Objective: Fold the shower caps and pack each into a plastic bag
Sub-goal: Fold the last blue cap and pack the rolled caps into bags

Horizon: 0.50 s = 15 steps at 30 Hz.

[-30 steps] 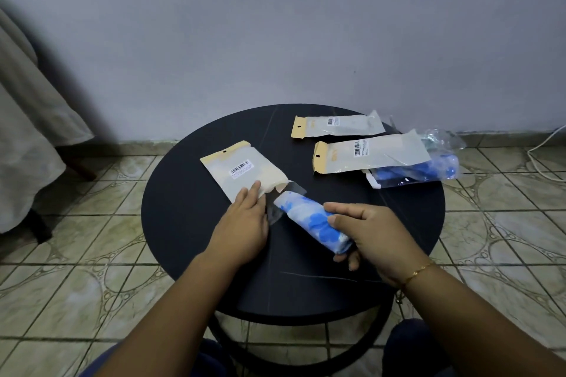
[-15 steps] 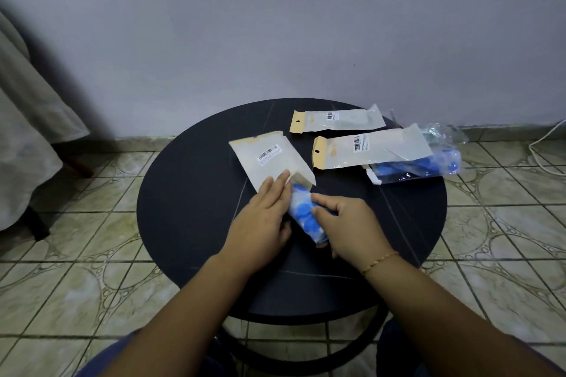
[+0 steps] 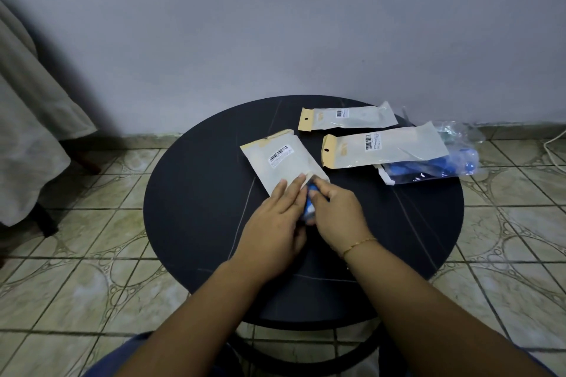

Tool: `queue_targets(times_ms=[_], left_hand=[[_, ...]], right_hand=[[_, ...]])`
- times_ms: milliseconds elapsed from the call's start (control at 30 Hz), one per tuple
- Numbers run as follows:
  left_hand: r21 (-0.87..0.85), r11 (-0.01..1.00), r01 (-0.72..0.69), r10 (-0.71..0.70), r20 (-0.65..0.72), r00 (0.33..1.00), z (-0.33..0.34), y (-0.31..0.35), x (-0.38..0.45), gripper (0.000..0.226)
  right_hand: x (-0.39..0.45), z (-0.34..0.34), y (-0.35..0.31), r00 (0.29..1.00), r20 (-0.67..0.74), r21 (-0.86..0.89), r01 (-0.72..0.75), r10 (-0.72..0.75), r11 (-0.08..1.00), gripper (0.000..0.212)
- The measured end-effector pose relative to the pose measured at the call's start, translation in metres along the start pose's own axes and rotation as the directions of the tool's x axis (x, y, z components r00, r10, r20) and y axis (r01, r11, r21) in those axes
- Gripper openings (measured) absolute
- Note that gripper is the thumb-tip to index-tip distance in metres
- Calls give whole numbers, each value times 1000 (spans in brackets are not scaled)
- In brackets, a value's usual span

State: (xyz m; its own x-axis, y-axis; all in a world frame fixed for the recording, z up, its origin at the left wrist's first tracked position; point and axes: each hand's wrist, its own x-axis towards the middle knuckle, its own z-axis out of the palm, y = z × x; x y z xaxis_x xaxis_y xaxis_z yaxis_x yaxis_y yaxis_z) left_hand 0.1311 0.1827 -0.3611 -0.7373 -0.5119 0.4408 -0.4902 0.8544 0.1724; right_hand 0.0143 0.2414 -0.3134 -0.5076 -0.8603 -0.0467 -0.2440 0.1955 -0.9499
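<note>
The left hand (image 3: 272,229) and the right hand (image 3: 338,217) are meeting close together near the middle of the round dark tabletop (image 3: 196,193), with a folded blue-and-white shower cap (image 3: 309,208) showing as a narrow strip between them. The right hand is gripping the cap with curled fingers and is wearing a thin gold bracelet (image 3: 358,244) at the wrist. The left hand is lying with fingers fairly straight, its fingertips (image 3: 298,182) pressing on the near end of a frosted plastic bag (image 3: 278,162); whether its thumb is pinching the bag is hidden. The cap's far end is sitting right at this bag's mouth, and how far it is inside cannot be told. The bag is lying flat and angled, its tan header end pointing away from the person, a barcode sticker facing up. Beyond that bag, toward the wall, a second bag (image 3: 349,118) is lying flat. To the right of the held bag, a third bag (image 3: 386,147) is lying flat too, its far end resting over a clear wrapper holding blue caps (image 3: 435,167) at the tabletop's right edge. The tabletop is standing on a tiled floor (image 3: 76,278) against a pale wall (image 3: 275,24). Left of the tabletop, a beige cloth (image 3: 27,131) is hanging down.
</note>
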Motion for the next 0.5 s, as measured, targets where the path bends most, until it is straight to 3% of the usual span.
queue_targets(times_ms=[100, 200, 300, 400, 500], left_hand=[[-54, 997, 55, -55, 4, 998, -2, 1, -2, 66], [-43, 998, 52, -52, -15, 999, -4, 1, -3, 64], [-12, 1000, 20, -20, -18, 1000, -2, 1, -2, 62], [-9, 1000, 18, -18, -5, 1000, -3, 0, -2, 64], [-5, 1000, -25, 25, 39, 999, -7, 0, -5, 66]], right_hand=[[1, 1, -1, 990, 95, 201, -125, 108, 971, 51], [0, 2, 4, 996, -43, 166, -71, 79, 984, 45], [-4, 0, 4, 985, -157, -124, 53, -72, 991, 33], [-8, -5, 2, 943, -168, -480, 177, -288, 859, 28], [0, -10, 7, 893, -217, -617, 188, -395, 764, 40]])
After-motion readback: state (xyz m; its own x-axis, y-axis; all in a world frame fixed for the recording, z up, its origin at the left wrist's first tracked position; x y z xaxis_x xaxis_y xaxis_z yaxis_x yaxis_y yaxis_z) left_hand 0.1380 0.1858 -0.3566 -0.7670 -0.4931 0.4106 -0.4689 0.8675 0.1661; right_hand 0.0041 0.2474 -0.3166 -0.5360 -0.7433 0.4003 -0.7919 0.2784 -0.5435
